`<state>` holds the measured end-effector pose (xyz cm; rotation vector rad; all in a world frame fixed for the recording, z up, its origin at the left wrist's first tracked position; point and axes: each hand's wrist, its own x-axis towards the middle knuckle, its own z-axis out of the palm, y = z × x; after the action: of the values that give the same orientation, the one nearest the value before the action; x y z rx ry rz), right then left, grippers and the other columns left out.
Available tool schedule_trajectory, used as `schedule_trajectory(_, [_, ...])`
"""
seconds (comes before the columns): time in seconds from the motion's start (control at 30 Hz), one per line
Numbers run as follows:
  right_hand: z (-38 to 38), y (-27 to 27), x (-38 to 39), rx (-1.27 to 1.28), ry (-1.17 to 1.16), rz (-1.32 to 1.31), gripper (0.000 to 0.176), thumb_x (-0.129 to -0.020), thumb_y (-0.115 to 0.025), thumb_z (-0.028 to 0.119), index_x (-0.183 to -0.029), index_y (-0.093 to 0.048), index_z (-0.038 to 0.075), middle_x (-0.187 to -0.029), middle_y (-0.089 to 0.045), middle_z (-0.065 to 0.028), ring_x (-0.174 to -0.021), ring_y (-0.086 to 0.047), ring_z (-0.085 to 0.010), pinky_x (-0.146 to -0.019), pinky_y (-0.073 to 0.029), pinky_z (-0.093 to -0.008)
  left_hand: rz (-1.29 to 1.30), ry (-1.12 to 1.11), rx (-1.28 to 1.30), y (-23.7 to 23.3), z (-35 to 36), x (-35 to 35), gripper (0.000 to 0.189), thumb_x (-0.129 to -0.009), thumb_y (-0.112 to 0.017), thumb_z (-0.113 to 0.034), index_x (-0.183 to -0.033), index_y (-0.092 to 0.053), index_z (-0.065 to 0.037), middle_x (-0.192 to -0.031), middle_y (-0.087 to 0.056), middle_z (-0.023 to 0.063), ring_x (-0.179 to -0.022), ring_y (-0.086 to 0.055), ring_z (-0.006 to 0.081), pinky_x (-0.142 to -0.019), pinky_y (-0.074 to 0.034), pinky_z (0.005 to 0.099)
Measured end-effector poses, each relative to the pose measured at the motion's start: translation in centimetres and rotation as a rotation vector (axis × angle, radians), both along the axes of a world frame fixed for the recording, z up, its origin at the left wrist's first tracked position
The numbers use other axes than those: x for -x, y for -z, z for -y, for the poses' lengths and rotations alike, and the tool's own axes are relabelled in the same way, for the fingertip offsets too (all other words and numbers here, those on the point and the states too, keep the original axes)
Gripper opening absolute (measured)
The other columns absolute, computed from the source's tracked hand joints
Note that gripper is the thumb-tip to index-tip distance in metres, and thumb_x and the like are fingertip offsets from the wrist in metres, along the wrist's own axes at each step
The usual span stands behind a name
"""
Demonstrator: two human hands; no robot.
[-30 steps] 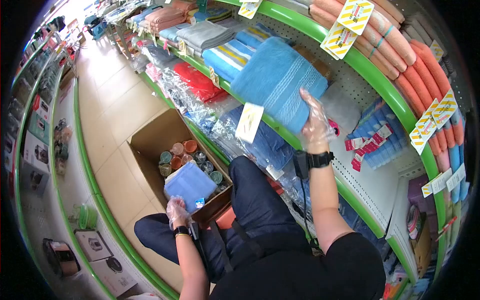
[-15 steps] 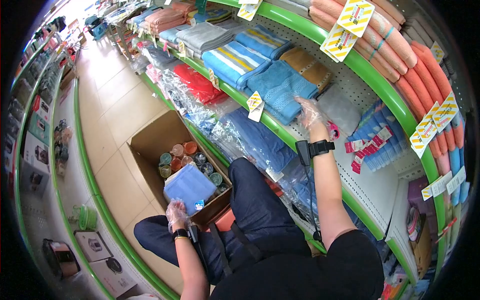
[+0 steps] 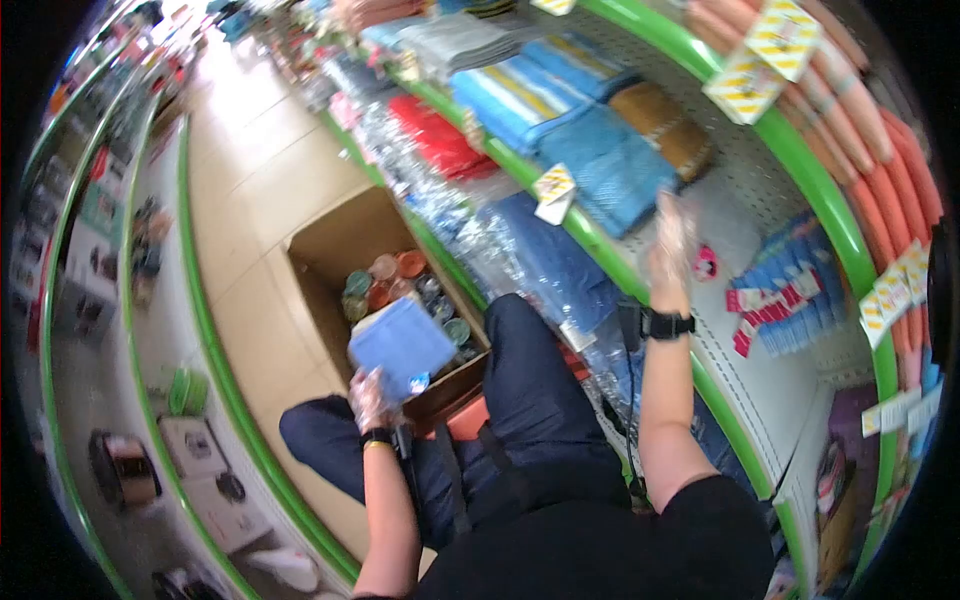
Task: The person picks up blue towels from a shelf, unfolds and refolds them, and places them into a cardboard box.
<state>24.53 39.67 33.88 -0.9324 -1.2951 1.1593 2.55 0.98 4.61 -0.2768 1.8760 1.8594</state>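
My left hand, in a clear plastic glove, has its fingers on the lower left edge of a folded blue cloth. That cloth lies over cups and jars in an open cardboard box on the floor. My right hand, also gloved, is beside the right end of a folded blue towel on the shelf. Its fingers look extended, with nothing visible in them; motion blurs them. A brown towel lies behind the blue one.
Striped blue towels and grey towels lie farther along the green-edged shelf. Blue packs with pink labels are to the right. Orange rolled towels fill the upper shelf. Another rack stands on the left.
The view has shifted, so most things appear lower and farther right. My right hand has come off the blue towel, which now lies flatter. My left hand remains at the blue cloth.
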Motion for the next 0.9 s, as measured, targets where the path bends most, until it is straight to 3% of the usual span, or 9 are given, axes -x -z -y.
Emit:
schedule_trajectory(0.03, [2.0, -0.7, 0.6, 0.051, 0.104, 0.053, 0.034, -0.083, -0.057, 0.029, -0.100, -0.057, -0.001, -0.106, -0.052, -0.0096, -0.095, -0.048, -0.0167, -0.085, -0.038, -0.0299, 0.029, 0.023, -0.052, 2.6, 0.7, 0.7, 0.037, -0.076, -0.066, -0.025, -0.102, -0.054, -0.001, -0.081, -0.057, 0.0052, -0.069, -0.054, 0.0126, -0.060, -0.045, 0.0261])
schedule_trajectory(0.07, [3.4, 1.5, 0.6, -0.601, 0.162, 0.111, 0.045, -0.084, -0.057, 0.015, -0.119, -0.040, -0.007, -0.110, -0.050, -0.0113, -0.099, -0.048, -0.0179, -0.085, -0.039, -0.0318, -0.088, 0.080, 0.112, 2.7, 1.4, 0.8, 0.046, -0.074, -0.067, -0.027, -0.107, -0.052, 0.000, -0.088, -0.058, 0.0076, -0.076, -0.055, 0.0153, -0.066, -0.046, 0.0274])
schedule_trajectory(0.1, [5.7, -0.2, 1.4, -0.726, 0.373, 0.527, 0.051, -0.084, -0.055, 0.008, -0.127, -0.031, -0.003, -0.117, -0.048, -0.0152, -0.109, -0.047, -0.0209, -0.092, -0.038, -0.0323, -0.199, 0.147, 0.276, 2.7, 1.6, 0.8, 0.055, -0.072, -0.069, -0.030, -0.112, -0.051, 0.001, -0.094, -0.060, 0.0101, -0.082, -0.056, 0.0180, -0.072, -0.046, 0.0288])
schedule_trajectory(0.17, [10.3, 0.6, 4.5, -0.454, -0.064, -0.104, 0.047, -0.083, -0.053, 0.003, -0.126, -0.035, 0.000, -0.120, -0.048, -0.0176, -0.114, -0.046, -0.0232, -0.097, -0.035, -0.0332, -0.132, 0.075, 0.329, 4.3, 1.2, 1.1, 0.064, -0.069, -0.071, -0.034, -0.116, -0.049, 0.003, -0.100, -0.060, 0.0124, -0.089, -0.056, 0.0201, -0.079, -0.045, 0.0303])
schedule_trajectory(0.2, [12.2, 1.6, 5.1, -0.389, -0.311, 0.007, 0.045, -0.083, -0.052, 0.002, -0.125, -0.037, 0.000, -0.120, -0.048, -0.0173, -0.115, -0.046, -0.0234, -0.098, -0.035, -0.0333, -0.073, 0.103, 0.452, -2.3, -0.2, 0.0, 0.066, -0.068, -0.071, -0.034, -0.117, -0.049, 0.003, -0.102, -0.060, 0.0129, -0.090, -0.057, 0.0200, -0.078, -0.045, 0.0298])
schedule_trajectory(0.3, [17.3, 7.4, 8.4, 0.102, -0.898, 0.172, 0.039, -0.085, -0.051, 0.004, -0.122, -0.040, -0.002, -0.122, -0.049, -0.0169, -0.115, -0.047, -0.0238, -0.098, -0.035, -0.0340, -0.062, 0.173, 0.444, -2.3, -0.1, 0.3, 0.066, -0.069, -0.071, -0.032, -0.119, -0.048, 0.003, -0.104, -0.059, 0.0127, -0.091, -0.057, 0.0197, -0.078, -0.045, 0.0297])
schedule_trajectory(0.47, [19.2, 25.0, 14.1, -0.364, -0.851, 0.930, 0.070, -0.077, -0.060, 0.032, -0.129, -0.030, -0.002, -0.124, -0.040, -0.0297, -0.115, -0.042, -0.0373, -0.096, -0.034, -0.0395, -0.064, 0.211, 0.284, -4.6, -0.5, -0.2, 0.045, -0.077, -0.061, -0.019, -0.114, -0.052, 0.005, -0.101, -0.062, 0.0111, -0.087, -0.058, 0.0177, -0.077, -0.045, 0.0278])
schedule_trajectory(0.57, [19.7, 25.6, 14.8, 0.058, -0.946, 1.041, 0.084, -0.070, -0.066, 0.039, -0.131, -0.025, -0.004, -0.109, -0.053, -0.0275, -0.101, -0.054, -0.0374, -0.086, -0.043, -0.0388, -0.192, 0.301, 0.341, -4.3, 0.1, -0.3, 0.041, -0.077, -0.059, -0.014, -0.112, -0.054, 0.005, -0.100, -0.063, 0.0115, -0.087, -0.060, 0.0188, -0.078, -0.046, 0.0280])
schedule_trajectory(0.9, [17.3, 26.7, 15.2, -0.006, -0.930, 1.202, 0.054, -0.060, -0.074, 0.044, -0.086, -0.062, -0.001, -0.087, -0.063, -0.0210, -0.083, -0.062, -0.0324, -0.072, -0.047, -0.0378, -0.120, 0.139, 0.075, -4.3, -1.9, -0.7, 0.053, -0.072, -0.069, -0.012, -0.117, -0.047, 0.007, -0.106, -0.058, 0.0121, -0.091, -0.057, 0.0168, -0.079, -0.045, 0.0263])
